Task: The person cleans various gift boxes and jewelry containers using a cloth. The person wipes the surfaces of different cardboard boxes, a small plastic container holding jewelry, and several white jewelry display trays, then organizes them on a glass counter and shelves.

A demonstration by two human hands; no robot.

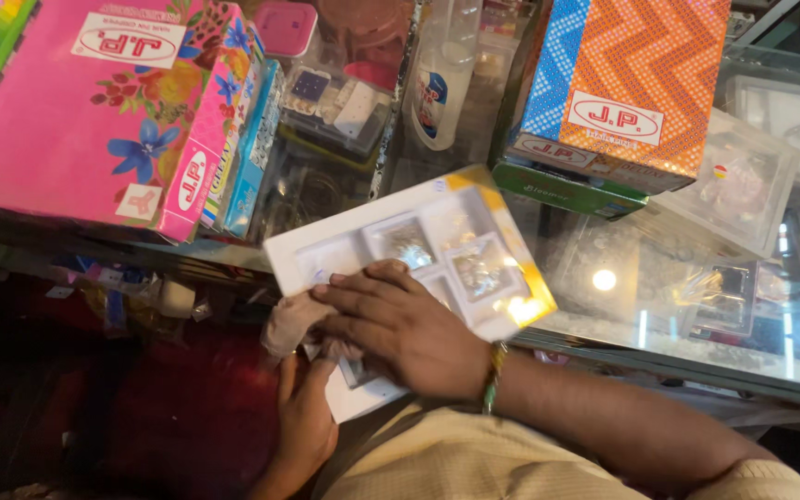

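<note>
**Two hands steady a windowed box at the edge of a glass surface**

A person's right hand [400, 324] lies flat, palm down, across the near half of a white, yellow-cornered display box [418, 268] with clear windows over small glittering pieces. The fingers are spread and point left, their tips pressing a beige cloth [291, 319] against the box's left end; the grip is released rather than curled, the forearm crossing in from the lower right with a green-and-yellow thread band [493, 378] at the wrist. The left hand [306, 417] comes up from below, its grip grasping the box's near lower edge, fingers going under the box and the cloth. The box sits tilted, half on the glass surface [659, 352] and half overhanging its front edge toward the person. Behind it, well apart, stand a pink flowered box [76, 111] to the left, an orange-and-blue zigzag box [631, 74] to the right, and a white bottle [442, 83] between them.
</note>
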